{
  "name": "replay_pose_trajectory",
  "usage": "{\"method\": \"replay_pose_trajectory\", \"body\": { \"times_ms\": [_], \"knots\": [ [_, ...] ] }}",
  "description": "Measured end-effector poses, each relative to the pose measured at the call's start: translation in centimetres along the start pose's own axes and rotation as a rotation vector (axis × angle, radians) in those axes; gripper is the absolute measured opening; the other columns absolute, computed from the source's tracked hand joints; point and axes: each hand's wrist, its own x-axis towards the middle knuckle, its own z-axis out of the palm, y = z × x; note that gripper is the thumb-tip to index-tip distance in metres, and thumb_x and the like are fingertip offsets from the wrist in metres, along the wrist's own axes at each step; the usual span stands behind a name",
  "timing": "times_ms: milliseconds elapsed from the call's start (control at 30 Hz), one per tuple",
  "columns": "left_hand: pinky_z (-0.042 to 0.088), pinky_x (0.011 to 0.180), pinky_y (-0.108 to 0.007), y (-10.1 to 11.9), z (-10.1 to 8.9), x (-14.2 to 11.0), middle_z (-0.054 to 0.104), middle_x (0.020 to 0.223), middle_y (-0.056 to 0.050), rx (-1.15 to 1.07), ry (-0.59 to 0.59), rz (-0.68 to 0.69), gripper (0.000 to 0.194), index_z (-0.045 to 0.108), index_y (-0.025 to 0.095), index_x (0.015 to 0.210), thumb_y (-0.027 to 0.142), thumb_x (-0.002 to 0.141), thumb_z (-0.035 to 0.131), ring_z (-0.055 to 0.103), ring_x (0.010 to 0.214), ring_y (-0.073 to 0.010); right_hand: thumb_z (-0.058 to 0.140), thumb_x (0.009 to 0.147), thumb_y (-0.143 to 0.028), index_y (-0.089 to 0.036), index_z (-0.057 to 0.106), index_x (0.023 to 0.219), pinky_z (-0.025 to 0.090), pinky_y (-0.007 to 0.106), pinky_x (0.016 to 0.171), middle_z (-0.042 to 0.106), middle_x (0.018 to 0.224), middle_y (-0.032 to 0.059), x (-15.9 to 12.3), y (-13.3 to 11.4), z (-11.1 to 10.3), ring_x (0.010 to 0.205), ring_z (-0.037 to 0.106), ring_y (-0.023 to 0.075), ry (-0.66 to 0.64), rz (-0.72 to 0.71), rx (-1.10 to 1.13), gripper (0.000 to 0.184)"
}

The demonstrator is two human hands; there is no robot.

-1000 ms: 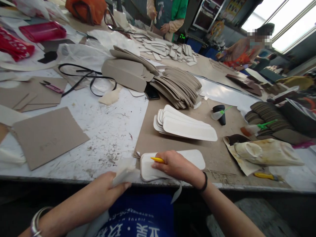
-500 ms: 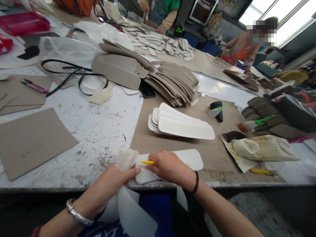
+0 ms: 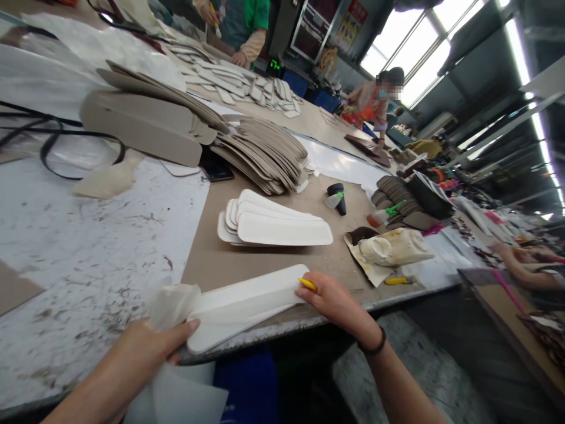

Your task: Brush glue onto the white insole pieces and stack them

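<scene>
Along the table's front edge lies a long white panel with rounded ends, slanting up to the right. My left hand pinches crumpled, translucent white paper, its thumb touching the panel's left end. More of this thin sheet hangs below the hand, over the table edge. At the panel's right end, my right hand is closed around a yellow stick-like tool; only its pointed end shows, the rest hidden in the fist. Just behind, similar white panels lie in a fanned stack.
Brown-grey panels form a big stack farther back, with a phone beside it. Right of the white stack are a black holder, a stained plastic container and a yellow-handled brush. Co-workers stand across the table.
My right hand has moved right along the panel to its far end, still holding the yellow tool. My left hand stays at the left end. The view has swung to the right.
</scene>
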Motion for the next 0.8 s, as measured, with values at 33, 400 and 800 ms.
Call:
{"method": "replay_pose_trajectory", "body": {
  "times_ms": [33, 400, 800],
  "knots": [
    [0.033, 0.049, -0.03, 0.1, 0.0, 0.0, 0.051, 0.036, -0.002, 0.017, 0.007, -0.009, 0.046, 0.045, 0.026, 0.033, 0.059, 0.059, 0.065, 0.046, 0.04, -0.0185, 0.053, 0.096, -0.025, -0.016, 0.066, 0.091, 0.041, 0.027, 0.076, 0.07, 0.094, 0.0078, -0.2, 1.0, 0.1, 0.087, 0.063, 0.02, 0.041, 0.031, 0.019, 0.017],
    [0.036, 0.054, -0.033, 1.2, 0.0, -0.3, 0.052, 0.03, -0.002, 0.253, 0.07, 0.034, 0.05, 0.043, 0.029, 0.021, 0.054, 0.062, 0.058, 0.049, 0.041, -0.0233, 0.05, 0.1, -0.034, -0.019, 0.066, 0.1, 0.042, 0.029, 0.076, 0.074, 0.102, 0.0104, 1.5, 0.3, 0.5, 0.097, 0.067, 0.0243, 0.055, 0.156, -0.171, 0.023],
    [0.038, 0.058, -0.037, 0.3, 0.4, 0.7, 0.053, 0.03, -0.002, 0.236, 0.098, -0.064, 0.05, 0.045, 0.029, 0.021, 0.051, 0.061, 0.063, 0.052, 0.042, -0.025, 0.053, 0.098, -0.033, -0.019, 0.065, 0.101, 0.043, 0.03, 0.075, 0.075, 0.102, 0.0111, 2.5, 0.7, 0.5, 0.098, 0.069, 0.0256, -0.02, 0.156, -0.159, 0.019]
  ]
}}
